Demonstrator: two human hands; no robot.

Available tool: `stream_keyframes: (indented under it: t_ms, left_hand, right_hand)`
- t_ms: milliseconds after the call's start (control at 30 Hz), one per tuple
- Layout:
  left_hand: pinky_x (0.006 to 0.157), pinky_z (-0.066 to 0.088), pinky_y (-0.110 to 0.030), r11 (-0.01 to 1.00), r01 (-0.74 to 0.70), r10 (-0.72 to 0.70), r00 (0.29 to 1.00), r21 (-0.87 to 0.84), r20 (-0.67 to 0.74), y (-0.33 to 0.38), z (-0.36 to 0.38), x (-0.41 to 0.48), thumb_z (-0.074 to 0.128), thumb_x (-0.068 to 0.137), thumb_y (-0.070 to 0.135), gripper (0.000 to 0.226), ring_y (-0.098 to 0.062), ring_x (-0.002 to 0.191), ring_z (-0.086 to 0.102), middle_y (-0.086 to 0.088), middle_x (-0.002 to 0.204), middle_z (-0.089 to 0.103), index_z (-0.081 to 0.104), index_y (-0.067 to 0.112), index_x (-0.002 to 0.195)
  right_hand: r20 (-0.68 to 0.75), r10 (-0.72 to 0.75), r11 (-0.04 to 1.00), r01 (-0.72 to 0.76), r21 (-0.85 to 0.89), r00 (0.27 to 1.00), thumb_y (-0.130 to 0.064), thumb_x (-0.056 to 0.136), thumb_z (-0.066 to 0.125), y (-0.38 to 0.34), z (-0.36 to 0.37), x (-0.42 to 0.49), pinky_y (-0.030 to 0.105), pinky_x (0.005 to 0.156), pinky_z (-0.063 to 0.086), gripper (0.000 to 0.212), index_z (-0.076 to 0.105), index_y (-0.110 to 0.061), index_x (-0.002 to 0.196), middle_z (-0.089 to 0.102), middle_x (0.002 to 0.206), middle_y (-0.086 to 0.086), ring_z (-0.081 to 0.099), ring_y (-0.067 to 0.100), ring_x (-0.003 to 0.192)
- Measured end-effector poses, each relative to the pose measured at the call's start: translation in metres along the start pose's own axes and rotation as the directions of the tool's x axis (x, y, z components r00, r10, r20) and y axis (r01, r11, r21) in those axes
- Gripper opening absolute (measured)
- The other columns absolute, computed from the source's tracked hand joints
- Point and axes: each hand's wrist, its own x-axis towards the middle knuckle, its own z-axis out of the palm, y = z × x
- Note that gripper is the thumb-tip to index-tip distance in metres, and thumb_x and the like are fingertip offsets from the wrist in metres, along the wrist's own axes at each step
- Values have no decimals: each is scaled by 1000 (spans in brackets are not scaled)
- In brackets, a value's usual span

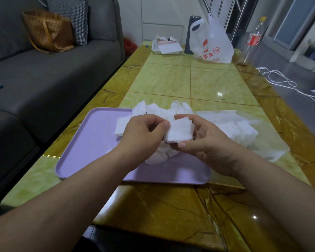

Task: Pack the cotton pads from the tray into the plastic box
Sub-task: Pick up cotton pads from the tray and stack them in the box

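A lilac tray (91, 142) lies on the table in front of me with loose white cotton pads (153, 110) heaped on its far and right part. To its right stands a clear plastic box (273, 142) with rows of white pads (235, 128) in it. Above the tray, my right hand (209, 142) grips a small stack of square pads (179, 130) between thumb and fingers. My left hand (144, 131) pinches the stack's left edge with its thumb and curled fingers.
The glossy green and brown table (189, 80) stretches away from me. At its far end stand a white tray with paper (166, 48), a white plastic bag (213, 44), a dark cylinder (191, 33) and a clear bottle (251, 40). A grey sofa (53, 70) runs along the left.
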Motion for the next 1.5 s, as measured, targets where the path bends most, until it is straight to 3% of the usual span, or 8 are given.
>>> stream_keyframes:
  t_ms: [300,433,533,767,967,1100,1233,1500]
  left_hand:
    - [54,45,-14,999,-14,14,1000,29,-1,-2,-6,2,68,97,25,19,-2,58,59,-3,75,76,77,16,83]
    - [62,53,-26,998,-29,30,999,57,-24,-2,-13,4,66,98,26,19,-11,68,69,-2,76,76,76,18,84]
    - [56,49,-16,997,-55,58,997,57,-50,2,-22,6,61,102,25,19,-6,62,66,-2,73,75,73,17,89]
    - [45,37,-12,997,-43,29,974,58,227,9,-20,-3,57,104,18,18,-3,41,51,13,53,65,68,6,95]
    - [48,44,-16,995,-47,33,988,86,152,2,-13,4,60,102,22,17,-9,52,62,5,62,69,70,12,92]
    - [52,47,-17,992,-78,65,990,104,124,-3,-10,4,63,100,23,17,-11,52,64,-4,69,72,70,14,88]
    - [54,50,-19,986,-114,98,987,121,126,-2,-11,6,65,99,23,14,-11,53,63,-3,74,74,71,16,89]
    - [56,42,-10,949,-158,113,978,273,175,-9,-17,2,73,92,34,13,4,59,58,11,70,67,73,23,85]
  right_hand:
    - [-22,4,1000,-3,25,1000,18,75,59,3,2,1,43,97,59,60,61,-7,129,72,120,19,70,35,117]
    - [-119,55,998,-59,-28,991,33,87,44,3,3,2,40,90,62,59,62,-7,126,69,121,21,71,34,113]
    - [-219,82,995,-91,-28,972,33,87,44,2,2,3,40,86,64,62,62,-9,129,65,129,26,70,39,114]
    - [-196,103,994,-106,-6,975,30,86,52,-1,6,0,41,84,64,65,54,-8,138,69,126,24,72,37,111]
    - [-130,115,993,-110,45,985,30,85,46,-2,9,-1,40,91,62,52,63,3,126,63,129,33,66,41,120]
    - [-51,113,994,-113,9,992,11,76,66,-4,9,-2,40,98,59,49,65,7,125,64,127,34,62,42,126]
    - [-181,80,996,-88,-35,980,6,95,63,0,17,-4,42,92,62,21,72,0,113,76,112,24,74,36,106]
    - [-284,143,988,-121,94,948,19,92,51,5,22,2,47,79,65,39,62,3,126,70,119,28,74,36,96]
